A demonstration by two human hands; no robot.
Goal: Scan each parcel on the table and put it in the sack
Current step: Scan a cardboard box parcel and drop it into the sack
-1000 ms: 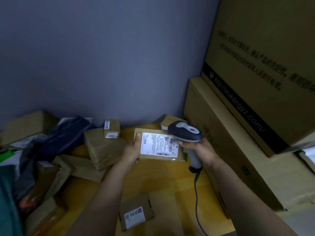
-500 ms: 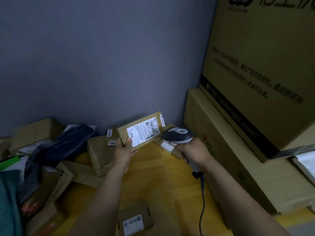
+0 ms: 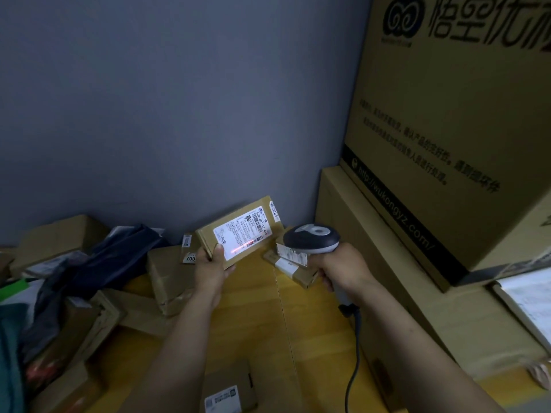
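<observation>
My left hand [image 3: 211, 268] grips the lower left corner of a flat brown parcel [image 3: 242, 226], tilted up with its white label facing me. A red scan line glows across the barcode at the label's lower edge. My right hand [image 3: 343, 268] holds a grey and white handheld scanner [image 3: 311, 237] by its handle, its head pointing at the parcel from the right. The scanner's cable [image 3: 353, 365] hangs down toward the near edge. Another small labelled parcel [image 3: 228, 389] lies on the yellow table [image 3: 253, 317] near me.
Several brown parcels [image 3: 168, 275] and a dark bag [image 3: 116, 260] pile up at the left. Two small parcels [image 3: 293, 263] lie behind the scanner. Large cardboard boxes [image 3: 447, 144] are stacked at the right against the grey wall [image 3: 179, 99]. A teal sack edge [image 3: 9, 359] shows at far left.
My left hand lifted the parcel off the table and tilted it up. The scanner now points at its label, and a red scan line has appeared on the barcode.
</observation>
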